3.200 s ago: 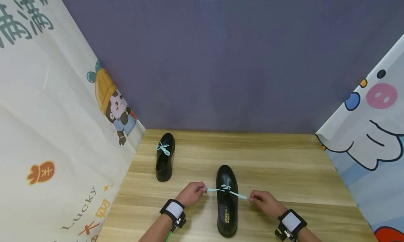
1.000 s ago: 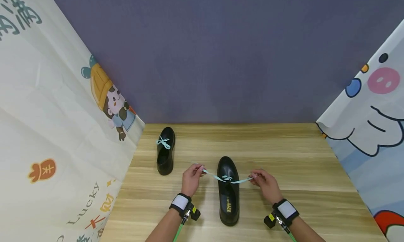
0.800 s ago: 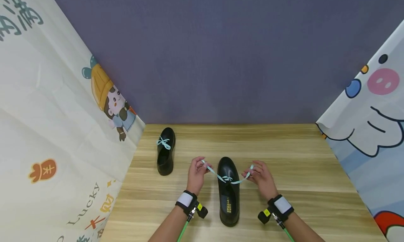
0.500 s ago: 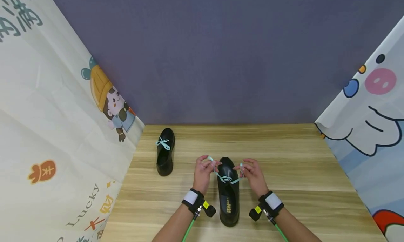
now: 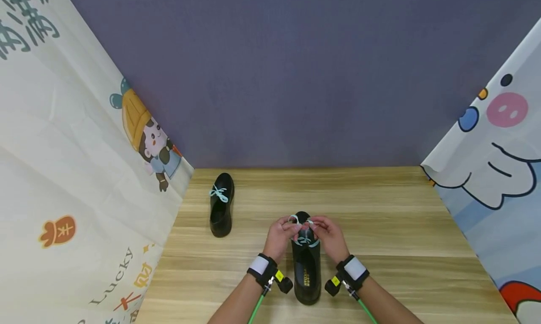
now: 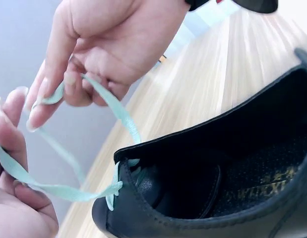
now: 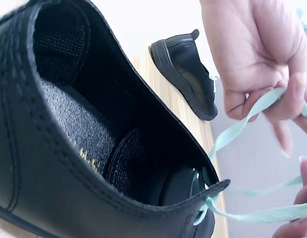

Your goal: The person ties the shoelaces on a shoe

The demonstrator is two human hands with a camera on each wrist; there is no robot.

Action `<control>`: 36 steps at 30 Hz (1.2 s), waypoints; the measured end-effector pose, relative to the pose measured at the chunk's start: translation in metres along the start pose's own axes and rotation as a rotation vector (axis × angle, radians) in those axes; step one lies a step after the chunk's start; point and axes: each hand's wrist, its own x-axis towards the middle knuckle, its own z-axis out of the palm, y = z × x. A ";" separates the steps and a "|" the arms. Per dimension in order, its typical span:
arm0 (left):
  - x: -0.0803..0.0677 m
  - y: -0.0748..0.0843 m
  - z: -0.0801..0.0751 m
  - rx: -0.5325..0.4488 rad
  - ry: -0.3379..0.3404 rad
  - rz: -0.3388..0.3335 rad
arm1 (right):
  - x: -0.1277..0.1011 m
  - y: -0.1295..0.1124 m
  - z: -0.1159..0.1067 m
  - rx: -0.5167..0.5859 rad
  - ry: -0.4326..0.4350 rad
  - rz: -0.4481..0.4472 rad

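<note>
A black leather shoe [image 5: 305, 267] stands on the wooden table [image 5: 389, 230], toe pointing away, with a mint-green lace [image 5: 302, 241] through its front eyelets. My left hand [image 5: 291, 223] pinches the left end of the lace and my right hand [image 5: 314, 223] pinches the right end. Both hands meet just above the toe, and the lace [image 6: 118, 111] curves up from the eyelets in two slack strands. In the right wrist view the left hand [image 7: 275, 101] holds a flat strand [image 7: 242, 124] over the shoe's opening [image 7: 93, 134].
A second black shoe [image 5: 221, 206] with a tied mint bow [image 5: 219, 193] stands at the back left of the table. Printed cartoon cloths hang along the left side [image 5: 84, 183] and right side [image 5: 490, 173]. A purple wall [image 5: 296, 80] closes the back.
Both hands have moved inward and forward from either side of the shoe. The lace, once pulled taut sideways, now rises in loose strands over the toe where the hands meet.
</note>
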 end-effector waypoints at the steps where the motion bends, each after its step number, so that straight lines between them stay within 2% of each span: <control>1: 0.000 -0.001 0.001 0.006 -0.006 -0.006 | 0.000 -0.001 0.001 -0.009 0.002 0.001; 4: 0.001 -0.005 0.002 -0.017 0.002 -0.016 | -0.002 -0.002 0.003 -0.043 0.010 0.015; 11: 0.001 -0.006 0.009 -0.026 0.117 -0.010 | 0.000 0.000 0.006 -0.062 0.016 0.060; 14: 0.000 -0.007 0.011 0.056 0.114 0.005 | 0.002 0.002 0.006 -0.042 0.030 0.080; 18: -0.001 -0.007 0.010 0.203 0.061 0.027 | 0.003 0.004 0.006 -0.002 0.032 0.118; 22: -0.002 -0.009 0.010 0.230 0.077 0.021 | 0.003 0.007 0.006 0.007 0.051 0.129; 26: -0.002 -0.009 0.012 0.200 0.115 0.025 | 0.002 0.006 0.006 -0.019 0.063 0.132; 32: -0.002 -0.007 0.017 0.123 0.164 -0.015 | -0.003 0.002 0.007 -0.067 0.072 0.113; 36: -0.002 -0.008 0.018 0.109 0.205 0.014 | -0.005 0.002 0.009 -0.065 0.043 0.073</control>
